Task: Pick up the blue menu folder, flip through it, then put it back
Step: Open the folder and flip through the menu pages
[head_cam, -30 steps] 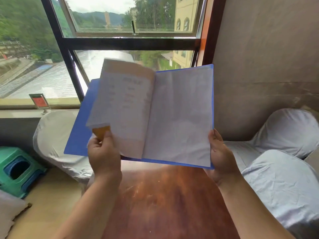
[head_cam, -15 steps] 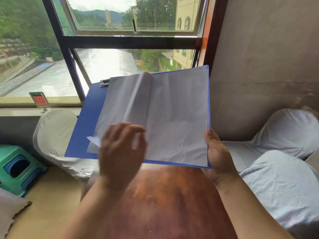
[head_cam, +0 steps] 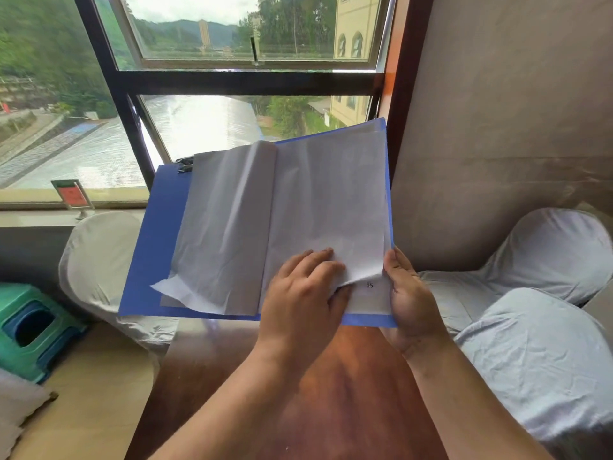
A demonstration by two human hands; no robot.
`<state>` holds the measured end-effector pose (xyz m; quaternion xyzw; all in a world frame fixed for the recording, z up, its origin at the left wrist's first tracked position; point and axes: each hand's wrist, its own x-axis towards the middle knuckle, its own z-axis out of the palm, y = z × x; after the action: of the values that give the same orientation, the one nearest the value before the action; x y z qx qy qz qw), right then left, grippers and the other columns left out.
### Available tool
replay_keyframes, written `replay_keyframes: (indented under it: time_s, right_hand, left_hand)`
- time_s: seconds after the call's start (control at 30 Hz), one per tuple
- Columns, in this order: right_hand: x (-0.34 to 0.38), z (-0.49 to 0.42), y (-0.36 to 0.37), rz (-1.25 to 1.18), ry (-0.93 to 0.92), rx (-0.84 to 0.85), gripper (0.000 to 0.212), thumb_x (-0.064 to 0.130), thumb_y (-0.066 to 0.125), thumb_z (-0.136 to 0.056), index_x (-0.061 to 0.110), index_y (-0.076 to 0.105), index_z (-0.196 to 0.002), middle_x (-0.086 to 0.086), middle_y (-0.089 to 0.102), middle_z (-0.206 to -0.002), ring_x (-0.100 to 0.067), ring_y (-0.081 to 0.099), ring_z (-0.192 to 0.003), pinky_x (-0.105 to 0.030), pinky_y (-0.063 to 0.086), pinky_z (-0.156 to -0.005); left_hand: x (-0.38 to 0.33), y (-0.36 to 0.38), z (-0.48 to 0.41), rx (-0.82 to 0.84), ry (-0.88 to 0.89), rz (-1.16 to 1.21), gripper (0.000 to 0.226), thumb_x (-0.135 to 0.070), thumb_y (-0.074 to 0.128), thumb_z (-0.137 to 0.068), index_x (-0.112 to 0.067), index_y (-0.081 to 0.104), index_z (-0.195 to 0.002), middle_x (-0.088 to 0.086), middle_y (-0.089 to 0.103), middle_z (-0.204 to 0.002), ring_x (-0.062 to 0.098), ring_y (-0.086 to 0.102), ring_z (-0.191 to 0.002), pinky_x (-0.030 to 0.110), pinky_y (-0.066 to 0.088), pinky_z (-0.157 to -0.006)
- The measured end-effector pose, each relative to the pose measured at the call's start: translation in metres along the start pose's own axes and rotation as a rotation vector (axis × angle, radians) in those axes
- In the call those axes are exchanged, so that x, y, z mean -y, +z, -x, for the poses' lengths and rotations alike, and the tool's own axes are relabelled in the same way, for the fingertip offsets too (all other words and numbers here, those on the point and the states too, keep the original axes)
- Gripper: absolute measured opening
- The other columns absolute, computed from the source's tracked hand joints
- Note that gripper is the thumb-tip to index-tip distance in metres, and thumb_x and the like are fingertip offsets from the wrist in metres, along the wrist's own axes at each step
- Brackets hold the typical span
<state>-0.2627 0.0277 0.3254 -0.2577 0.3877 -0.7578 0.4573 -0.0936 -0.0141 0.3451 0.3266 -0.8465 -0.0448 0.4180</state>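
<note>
The blue menu folder (head_cam: 156,240) is held open in the air above a brown wooden table (head_cam: 325,403), in front of the window. White pages fill both sides, clipped at the top left by a black clip (head_cam: 184,165). My right hand (head_cam: 409,295) grips the folder's lower right edge. My left hand (head_cam: 306,295) rests on the right-hand stack and pinches the bottom corner of its top page (head_cam: 331,200), curling it up so the sheet below shows the number 25.
White-covered chairs stand at the left (head_cam: 99,257) and at the right (head_cam: 544,313). A green and blue plastic stool (head_cam: 30,327) sits on the floor at the left. A small red sign (head_cam: 71,195) stands on the window sill. The wall is close on the right.
My left hand let go of the page it was turning, which now lies flat on the left side. The hand crossed to the right stack and lifted the corner of another page.
</note>
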Motion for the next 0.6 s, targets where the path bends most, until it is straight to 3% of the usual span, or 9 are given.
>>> replay_keyframes:
  time_s: [0.07, 0.17, 0.23, 0.27, 0.33, 0.37, 0.47, 0.6]
  right_hand:
    - [0.002, 0.000, -0.004, 0.010, 0.001, -0.020, 0.040, 0.033, 0.055, -0.106, 0.016, 0.070, -0.139, -0.016, 0.080, -0.124, -0.032, 0.078, -0.107, -0.048, 0.067, -0.089]
    - [0.009, 0.001, -0.010, 0.042, -0.002, -0.082, 0.039, 0.037, 0.057, -0.103, 0.018, 0.074, -0.132, -0.020, 0.078, -0.129, -0.039, 0.076, -0.114, -0.057, 0.066, -0.090]
    - [0.014, 0.002, -0.013, 0.033, 0.001, -0.106, 0.045, 0.038, 0.057, -0.101, 0.016, 0.069, -0.139, -0.023, 0.073, -0.137, -0.046, 0.069, -0.125, -0.067, 0.059, -0.100]
    - [0.016, 0.003, -0.015, 0.019, 0.002, -0.118, 0.048, 0.038, 0.058, -0.100, 0.015, 0.068, -0.141, -0.024, 0.071, -0.140, -0.048, 0.066, -0.129, -0.071, 0.053, -0.106]
    - [0.020, 0.004, -0.016, 0.007, 0.008, -0.142, 0.045, 0.034, 0.056, -0.104, 0.012, 0.066, -0.142, -0.026, 0.069, -0.143, -0.050, 0.063, -0.133, -0.073, 0.044, -0.113]
    - [0.022, 0.005, -0.017, 0.012, 0.017, -0.152, 0.042, 0.031, 0.051, -0.109, 0.011, 0.064, -0.144, -0.027, 0.067, -0.144, -0.050, 0.061, -0.134, -0.073, 0.042, -0.114]
    - [0.025, 0.005, -0.019, 0.026, 0.036, -0.159, 0.043, 0.029, 0.041, -0.116, 0.009, 0.058, -0.150, -0.028, 0.064, -0.148, -0.051, 0.059, -0.136, -0.072, 0.042, -0.115]
    - [0.021, 0.005, -0.016, 0.032, 0.048, -0.156, 0.042, 0.029, 0.044, -0.115, 0.010, 0.060, -0.149, -0.026, 0.066, -0.146, -0.049, 0.063, -0.133, -0.072, 0.045, -0.112]
  left_hand:
    - [0.007, -0.007, -0.004, -0.117, -0.037, -0.030, 0.007, -0.019, 0.078, -0.088, -0.017, 0.073, -0.084, -0.003, 0.075, -0.091, 0.025, 0.066, -0.083, 0.031, 0.046, -0.080]
    - [0.024, -0.022, -0.003, -0.223, -0.346, 0.163, 0.027, -0.037, 0.068, -0.097, -0.023, 0.059, -0.075, -0.007, 0.060, -0.064, 0.011, 0.053, -0.062, 0.022, 0.038, -0.057]
    - [0.040, -0.032, -0.001, -0.355, -0.588, 0.424, 0.033, -0.052, 0.063, -0.096, -0.023, 0.062, -0.081, -0.008, 0.070, -0.071, 0.009, 0.064, -0.062, 0.018, 0.047, -0.054]
    - [0.050, -0.037, -0.001, -0.421, -0.717, 0.554, 0.035, -0.056, 0.063, -0.094, -0.023, 0.066, -0.085, -0.006, 0.074, -0.078, 0.012, 0.070, -0.068, 0.030, 0.057, -0.059]
    - [0.072, -0.043, -0.001, -0.494, -0.939, 0.770, 0.034, -0.051, 0.067, -0.093, -0.017, 0.068, -0.094, 0.009, 0.076, -0.090, 0.033, 0.074, -0.080, 0.052, 0.064, -0.068]
    - [0.082, -0.045, 0.000, -0.511, -1.022, 0.827, 0.032, -0.046, 0.068, -0.094, -0.014, 0.067, -0.095, 0.013, 0.073, -0.090, 0.034, 0.073, -0.076, 0.053, 0.065, -0.066]
    - [0.103, -0.045, 0.008, -0.526, -1.156, 0.816, 0.021, -0.036, 0.067, -0.096, -0.018, 0.061, -0.087, 0.006, 0.065, -0.068, 0.021, 0.063, -0.058, 0.031, 0.058, -0.049]
    - [0.115, -0.042, 0.017, -0.526, -1.180, 0.795, 0.020, -0.040, 0.067, -0.091, -0.021, 0.063, -0.085, 0.004, 0.065, -0.074, 0.018, 0.062, -0.061, 0.025, 0.054, -0.046]
